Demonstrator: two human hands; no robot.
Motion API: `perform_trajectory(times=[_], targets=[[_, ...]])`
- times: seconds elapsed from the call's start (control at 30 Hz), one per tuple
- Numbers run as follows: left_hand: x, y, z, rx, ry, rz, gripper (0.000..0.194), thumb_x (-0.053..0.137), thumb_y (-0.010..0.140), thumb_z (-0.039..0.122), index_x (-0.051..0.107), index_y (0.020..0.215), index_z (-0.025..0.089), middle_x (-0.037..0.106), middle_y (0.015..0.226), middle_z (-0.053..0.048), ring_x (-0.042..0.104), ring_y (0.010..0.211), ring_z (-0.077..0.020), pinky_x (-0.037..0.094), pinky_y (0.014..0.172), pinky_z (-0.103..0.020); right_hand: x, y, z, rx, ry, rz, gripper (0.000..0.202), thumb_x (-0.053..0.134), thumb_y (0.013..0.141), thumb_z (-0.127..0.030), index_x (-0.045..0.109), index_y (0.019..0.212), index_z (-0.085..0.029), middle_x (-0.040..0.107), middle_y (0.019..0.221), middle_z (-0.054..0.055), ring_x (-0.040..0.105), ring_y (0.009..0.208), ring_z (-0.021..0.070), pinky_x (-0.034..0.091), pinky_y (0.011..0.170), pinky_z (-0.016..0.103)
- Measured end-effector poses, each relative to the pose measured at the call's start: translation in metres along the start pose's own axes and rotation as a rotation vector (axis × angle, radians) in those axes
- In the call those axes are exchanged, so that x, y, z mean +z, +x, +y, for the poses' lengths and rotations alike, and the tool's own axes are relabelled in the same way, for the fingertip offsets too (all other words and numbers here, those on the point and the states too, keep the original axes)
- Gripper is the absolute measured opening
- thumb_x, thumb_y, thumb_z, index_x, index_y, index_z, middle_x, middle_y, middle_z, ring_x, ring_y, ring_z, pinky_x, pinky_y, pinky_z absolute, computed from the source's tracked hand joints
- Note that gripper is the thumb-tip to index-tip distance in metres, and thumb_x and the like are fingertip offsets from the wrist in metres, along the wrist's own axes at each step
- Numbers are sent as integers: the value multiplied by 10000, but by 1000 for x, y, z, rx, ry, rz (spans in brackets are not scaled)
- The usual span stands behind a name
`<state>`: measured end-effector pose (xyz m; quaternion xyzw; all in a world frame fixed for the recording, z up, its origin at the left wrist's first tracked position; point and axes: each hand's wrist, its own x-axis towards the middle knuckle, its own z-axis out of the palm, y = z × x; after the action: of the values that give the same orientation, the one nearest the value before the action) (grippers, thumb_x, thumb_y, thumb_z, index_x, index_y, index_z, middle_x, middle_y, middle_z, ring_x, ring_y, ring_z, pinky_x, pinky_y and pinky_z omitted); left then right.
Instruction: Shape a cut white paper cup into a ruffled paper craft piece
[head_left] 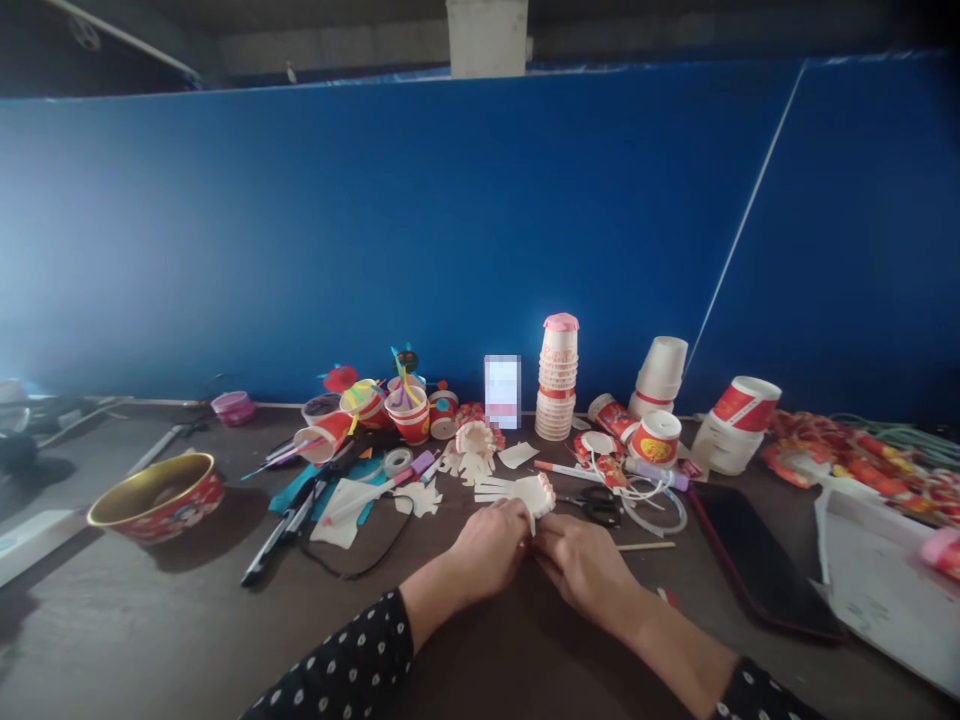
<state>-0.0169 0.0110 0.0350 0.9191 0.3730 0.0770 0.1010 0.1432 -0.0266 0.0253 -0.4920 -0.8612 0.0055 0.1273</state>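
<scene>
The fingertips of the left hand (491, 540) and right hand (583, 555) are partly hidden, but the cut paper cup (531, 492) is seen pinched between both hands, above the table (180, 630). Its white strips are fanned leftward; its right edge is tinged red. Scissors (601, 505) are placed just right, their tips hard to make out. A far upright panel (502, 392) is blurred.

Head view | forward, slightly down | tabletop (202, 640) near | blue wall (420, 220) beyond
</scene>
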Motion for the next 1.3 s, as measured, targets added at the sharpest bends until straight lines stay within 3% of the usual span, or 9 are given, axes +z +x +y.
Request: perform_trajectory(times=[0.23, 0.73, 1.0, 1.17, 1.3], targets=[[-3, 1, -6, -7, -182, -12, 156, 536, 715, 37, 623, 782, 149, 615, 879, -58, 572, 856, -187, 445, 788, -251, -2, 1, -5, 15, -110, 4, 248, 398, 878, -159, 642, 920, -180, 640, 871, 59, 572, 773, 157, 354, 650, 249], [8, 4, -3, -61, -123, 46, 146, 507, 705, 45, 602, 723, 155, 606, 874, -59, 557, 877, -196, 453, 797, -271, -1, 2, -6, 80, -85, -13, 259, 390, 862, -129, 638, 923, -169, 650, 889, 64, 584, 794, 168, 382, 637, 241], [7, 8, -1, -119, -122, 6, 122, 553, 747, 85, 625, 691, 165, 598, 909, -53, 560, 883, -178, 455, 759, -243, -1, -2, -7, 74, -91, -31, 258, 416, 869, -127, 653, 782, -180, 663, 802, 44, 596, 743, 157, 380, 658, 239], [6, 10, 2, -137, -74, -18, 126, 532, 774, 89, 628, 729, 157, 593, 932, -76, 554, 913, -196, 455, 789, -266, -3, -2, -12, 56, -139, -66, 281, 400, 853, -67, 660, 800, -163, 669, 838, 66, 595, 786, 178, 388, 701, 259], [9, 8, 1, -118, -67, 6, 111, 527, 780, 92, 622, 753, 142, 589, 934, -95, 548, 917, -209, 451, 793, -274, 3, -4, -12, 56, -137, -6, 274, 397, 853, -60, 654, 823, -150, 663, 822, 72, 594, 778, 186, 388, 721, 283]])
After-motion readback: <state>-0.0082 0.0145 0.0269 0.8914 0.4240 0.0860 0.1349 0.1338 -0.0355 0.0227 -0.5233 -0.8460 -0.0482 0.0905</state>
